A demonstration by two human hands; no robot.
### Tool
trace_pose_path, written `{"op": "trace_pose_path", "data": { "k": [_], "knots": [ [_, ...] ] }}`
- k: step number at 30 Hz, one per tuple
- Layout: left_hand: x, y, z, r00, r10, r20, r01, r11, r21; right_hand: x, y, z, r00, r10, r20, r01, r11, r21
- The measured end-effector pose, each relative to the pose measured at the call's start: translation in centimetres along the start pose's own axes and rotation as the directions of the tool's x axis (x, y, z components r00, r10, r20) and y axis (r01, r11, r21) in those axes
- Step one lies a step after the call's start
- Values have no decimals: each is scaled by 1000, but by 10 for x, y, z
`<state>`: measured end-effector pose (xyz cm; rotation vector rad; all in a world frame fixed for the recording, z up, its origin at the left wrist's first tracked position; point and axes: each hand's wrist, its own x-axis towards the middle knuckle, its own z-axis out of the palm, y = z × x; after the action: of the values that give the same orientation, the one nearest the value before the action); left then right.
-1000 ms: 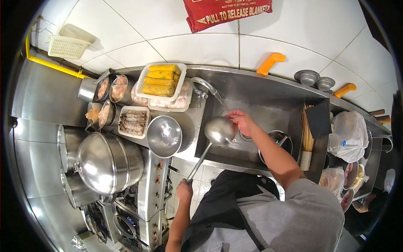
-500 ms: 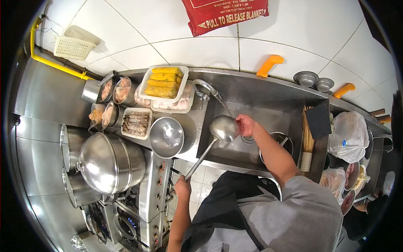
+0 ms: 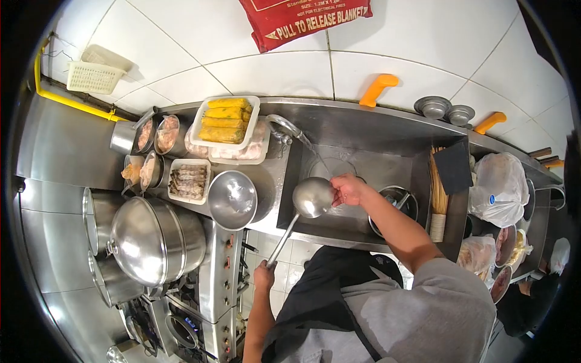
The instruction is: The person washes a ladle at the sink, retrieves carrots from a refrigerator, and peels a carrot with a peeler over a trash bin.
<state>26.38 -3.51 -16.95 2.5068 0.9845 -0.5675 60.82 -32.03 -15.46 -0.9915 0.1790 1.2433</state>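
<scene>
A large steel ladle (image 3: 313, 198) is held over the near left part of the steel sink (image 3: 387, 158), its rounded back facing up. My left hand (image 3: 264, 276) is closed around the end of the long handle, outside the sink's front edge. At the bowl's right rim, my right hand (image 3: 349, 190) has its fingers curled against it; some fingertips are hidden behind the bowl. Water runs from the tap (image 3: 289, 128) into the sink just beyond the ladle. A round steel pot or strainer (image 3: 394, 210) sits in the sink below my right forearm.
Left of the sink are an empty steel bowl (image 3: 232, 201), a tray of shrimp (image 3: 189, 180) and a tray of yellow rolls (image 3: 225, 121). A big lidded pot (image 3: 158, 241) stands by the lit stove (image 3: 209, 284). Bamboo sticks (image 3: 438, 187) stand at the sink's right.
The ladle's bowl and my right hand have come slightly toward my body, away from the tap's stream. More of the running water shows now. The whole view has shifted a little.
</scene>
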Motion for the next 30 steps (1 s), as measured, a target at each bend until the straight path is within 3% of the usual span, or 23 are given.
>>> {"op": "trace_pose_path", "data": {
  "k": [3,6,9,12,18,21,22,23,24,27,30],
  "knots": [
    [6,2,0,999,29,-13,-29,1000,3,14,0,-5,998,-50,-34,54,991,121],
    [9,7,-9,999,19,-31,-17,999,40,32,-16,-12,997,-46,58,34,978,204],
    [2,35,-34,999,-27,-45,33,991,127,48,-19,4,988,-78,-133,110,959,259],
    [-1,47,-42,996,-51,-73,64,980,188,77,-14,-4,975,-101,-198,182,874,451],
    [-7,56,-50,993,-85,-86,103,966,238,121,7,-37,988,-55,-144,133,772,621],
    [-10,55,-53,993,-77,-91,100,954,284,116,5,-30,913,-13,-408,130,957,260],
    [-12,57,-57,993,-76,-93,100,952,291,105,-2,-22,882,-56,-467,39,998,-46],
    [-15,60,-63,993,-75,-95,100,950,297,87,-13,-10,853,-118,-508,-75,937,-342],
    [-17,61,-67,992,-74,-98,101,948,303,79,-19,-4,829,-191,-526,-198,778,-596],
    [-19,54,-73,997,-44,-60,61,944,324,106,3,-30,686,-697,-212,-76,220,-972],
    [-35,62,-91,1000,-18,22,12,972,236,130,6,-53,807,-584,86,-42,-202,-979]
  ]
}}
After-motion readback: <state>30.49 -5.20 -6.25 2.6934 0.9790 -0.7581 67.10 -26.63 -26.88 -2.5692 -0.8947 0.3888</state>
